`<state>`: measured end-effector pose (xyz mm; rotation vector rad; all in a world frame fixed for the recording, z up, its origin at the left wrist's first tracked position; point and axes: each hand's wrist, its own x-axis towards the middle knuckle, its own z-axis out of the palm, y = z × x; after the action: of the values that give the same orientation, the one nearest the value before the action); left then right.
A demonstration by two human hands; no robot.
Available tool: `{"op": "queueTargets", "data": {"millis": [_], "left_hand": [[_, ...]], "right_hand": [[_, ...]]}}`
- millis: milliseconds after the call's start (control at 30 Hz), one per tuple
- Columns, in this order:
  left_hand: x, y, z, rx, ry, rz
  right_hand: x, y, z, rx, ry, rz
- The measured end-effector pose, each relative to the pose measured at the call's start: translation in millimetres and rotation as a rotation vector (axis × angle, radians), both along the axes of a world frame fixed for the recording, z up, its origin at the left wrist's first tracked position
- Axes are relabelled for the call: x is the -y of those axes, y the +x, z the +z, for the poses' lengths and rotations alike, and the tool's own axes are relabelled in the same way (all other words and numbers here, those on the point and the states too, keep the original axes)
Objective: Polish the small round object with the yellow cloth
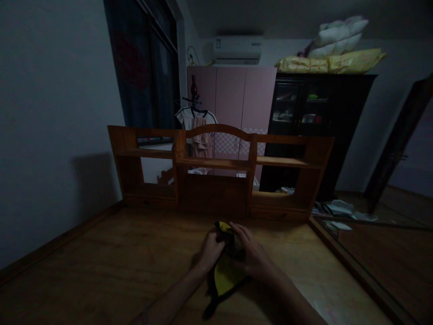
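Note:
A yellow cloth (pixel 227 276) with a black edge is bunched up above the wooden surface, one dark corner hanging toward me. My left hand (pixel 212 248) is closed on its left side, the fingers curled into the folds. From the right, my right hand (pixel 253 253) wraps over the cloth with its fingers bent around the bunched part. Something dark shows between the two hands; whether it is the cloth's other face or a separate object, I cannot tell in the dim light.
Ahead stands a low wooden shelf unit (pixel 216 163) on the wooden surface (pixel 142 257). A white wall (pixel 61 135) bounds the left, and a raised wooden rail (pixel 352 271) runs along the right. Beyond are a pink wardrobe (pixel 230 95), hanging clothes (pixel 199 124) and a black cabinet (pixel 321 108).

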<state>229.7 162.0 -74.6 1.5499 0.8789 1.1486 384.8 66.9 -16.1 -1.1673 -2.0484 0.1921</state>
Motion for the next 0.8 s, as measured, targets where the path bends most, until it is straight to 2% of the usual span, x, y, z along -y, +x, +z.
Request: {"op": "queueTargets", "data": {"millis": [167, 400, 500, 633, 800], "left_hand": [[-1.6, -3.3, 4.0, 0.012, -0.006, 0.003], [9.9, 2.7, 14.7, 0.211, -0.201, -0.242], [12.4, 5.5, 14.9, 0.226, -0.251, -0.286], [8.7, 7.5, 3.4, 0.164, -0.25, -0.191], [-2.3, 6.4, -18.7, 0.033, -0.063, 0.011]], "right_hand": [[-5.1, -4.5, -7.0, 0.021, 0.078, -0.071], [-2.9, -7.7, -4.8, 0.023, 0.182, -0.079], [-4.1, -6.1, -5.0, 0.021, 0.197, -0.073], [-10.3, -4.7, -11.5, 0.016, 0.178, -0.059], [-11.3, -7.6, -15.7, 0.028, 0.066, -0.017]]}}
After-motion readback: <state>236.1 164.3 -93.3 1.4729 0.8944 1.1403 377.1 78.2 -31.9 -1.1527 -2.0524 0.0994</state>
